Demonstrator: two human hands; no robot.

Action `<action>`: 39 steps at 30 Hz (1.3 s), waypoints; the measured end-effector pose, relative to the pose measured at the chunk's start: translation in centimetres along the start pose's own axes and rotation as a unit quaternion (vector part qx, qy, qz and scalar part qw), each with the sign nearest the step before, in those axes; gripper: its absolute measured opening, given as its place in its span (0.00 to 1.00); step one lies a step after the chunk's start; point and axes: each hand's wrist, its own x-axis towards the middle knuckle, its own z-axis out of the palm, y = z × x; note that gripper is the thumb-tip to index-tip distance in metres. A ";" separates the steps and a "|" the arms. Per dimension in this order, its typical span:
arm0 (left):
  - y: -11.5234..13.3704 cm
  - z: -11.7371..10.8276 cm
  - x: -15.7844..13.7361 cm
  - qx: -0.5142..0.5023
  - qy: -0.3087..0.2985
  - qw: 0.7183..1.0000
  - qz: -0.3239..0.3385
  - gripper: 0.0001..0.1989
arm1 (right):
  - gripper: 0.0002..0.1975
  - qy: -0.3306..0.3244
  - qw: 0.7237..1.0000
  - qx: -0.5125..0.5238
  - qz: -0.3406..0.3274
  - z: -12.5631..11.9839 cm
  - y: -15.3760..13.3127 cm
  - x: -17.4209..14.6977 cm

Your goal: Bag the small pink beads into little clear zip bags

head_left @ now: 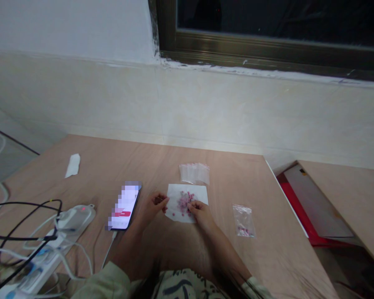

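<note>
A white sheet of paper (pixel 174 192) lies on the table, bearing a loose heap of small pink and red bead-like pieces (pixel 183 200). At the paper's left edge, my left hand (pixel 158 203) has its fingers curled and the thumb and index finger together; whether something is between them cannot be made out. My right hand (pixel 201 211) reaches over the paper's lower right part, fingertips pinched at the heap's edge. Its fingertips hide what they may hold. Just behind the paper are several clear zip bags (pixel 194 173). Another clear zip bag (pixel 243 220), with a few pink pieces at its bottom, lies to the right.
A lit phone (pixel 124 207) on a charging cable lies left of my hands. Further left are a white power strip (pixel 77 220) and tangled cables (pixel 25 238). A white scrap (pixel 72 165) lies at the back left. The wall (pixel 162 108) borders the table's far edge.
</note>
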 end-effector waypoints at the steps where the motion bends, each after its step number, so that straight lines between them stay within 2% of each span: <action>1: 0.1 0.1 0.0 0.003 -0.003 1.000 0.004 0.10 | 0.15 0.001 1.000 0.005 0.002 0.0 0.1 0.0; 6: 0.5 0.6 -0.3 0.011 -0.013 1.000 0.011 0.09 | 0.15 0.008 1.000 0.014 0.005 -0.1 0.3 0.2; 16: 1.7 1.3 -1.4 -0.029 0.027 0.999 -0.003 0.11 | 0.17 -0.004 1.000 0.020 0.008 -0.1 -0.4 -0.3; 24: 1.6 0.9 -1.2 -0.063 0.035 0.997 0.005 0.11 | 0.20 0.016 0.998 0.055 -0.005 0.1 -0.9 -0.3; 29: 1.1 1.1 -1.4 -0.124 -0.003 0.992 0.003 0.10 | 0.21 0.064 0.994 0.086 -0.030 0.2 -2.6 -1.1; 35: 0.0 2.7 -2.8 -0.172 -0.050 0.983 -0.028 0.11 | 0.22 -0.012 0.991 0.128 -0.024 -0.4 -4.4 -1.9; 39: -0.9 3.6 -3.6 -0.214 -0.079 0.973 -0.034 0.14 | 0.22 -0.014 0.991 0.135 0.008 -0.8 -4.7 -2.3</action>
